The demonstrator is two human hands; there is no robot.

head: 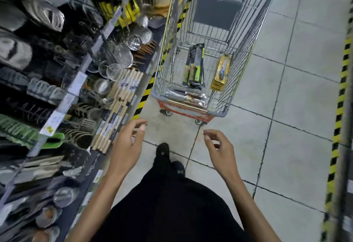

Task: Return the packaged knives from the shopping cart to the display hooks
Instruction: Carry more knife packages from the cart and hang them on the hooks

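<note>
Step in hand: reach into the shopping cart (168,54) for a pack.

Both hands are empty. The left hand (128,142) and right hand (219,146) hover with fingers loosely curled.

The packaged knives lie in the cart, ahead of and well apart from both hands:
- a green-handled pack (194,66) mid-basket
- a yellow pack (222,72) against the right wall
- clear flat packs (187,96) at the near end

Step closer first. Grip one pack by its card edge, keeping the hang hole free. The display shelving (76,81) stands left; its hooks cannot be made out.
</note>
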